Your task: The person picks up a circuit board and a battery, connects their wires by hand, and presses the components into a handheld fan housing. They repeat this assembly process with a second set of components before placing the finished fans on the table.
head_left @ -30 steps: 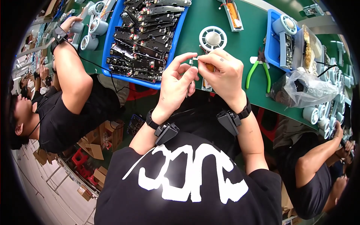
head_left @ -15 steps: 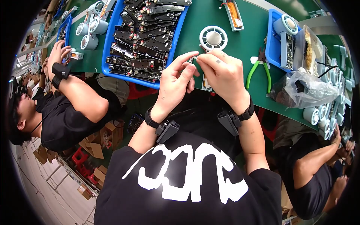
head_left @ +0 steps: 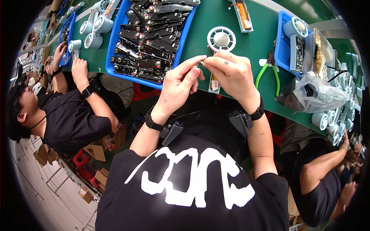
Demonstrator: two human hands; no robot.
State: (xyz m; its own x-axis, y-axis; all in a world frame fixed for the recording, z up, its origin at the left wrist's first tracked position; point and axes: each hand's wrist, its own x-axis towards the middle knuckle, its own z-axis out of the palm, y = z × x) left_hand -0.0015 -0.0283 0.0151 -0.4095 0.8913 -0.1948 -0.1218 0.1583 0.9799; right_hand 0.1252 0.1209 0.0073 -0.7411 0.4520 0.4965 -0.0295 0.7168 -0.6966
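My left hand (head_left: pixel 180 81) is closed, its thumb and forefinger pinching a small dark piece (head_left: pixel 200 63) too tiny to name. Fingertips of my right hand (head_left: pixel 232 75) meet it from the other side, also in a pinch. Just beyond both hands lies a pale blue fan (head_left: pixel 221 39) with a round ringed grille, face up on the green table. Its handle (head_left: pixel 214 84) runs toward me beneath my hands, mostly hidden, with a white label showing at the near end.
A blue tray (head_left: pixel 111 69) heaped with black circuit boards stands at left. Green-handled pliers (head_left: pixel 277 79), a blue bin (head_left: pixel 281 50) and a clear plastic bag (head_left: pixel 318 94) lie right. An open housing with an orange battery (head_left: pixel 242 14) is at the back. Co-workers sit on both sides.
My hands stay pinched together, with only slight finger movement. The left co-worker's arms have shifted, and a fan now stands by that person's hands. The whole view has moved slightly.
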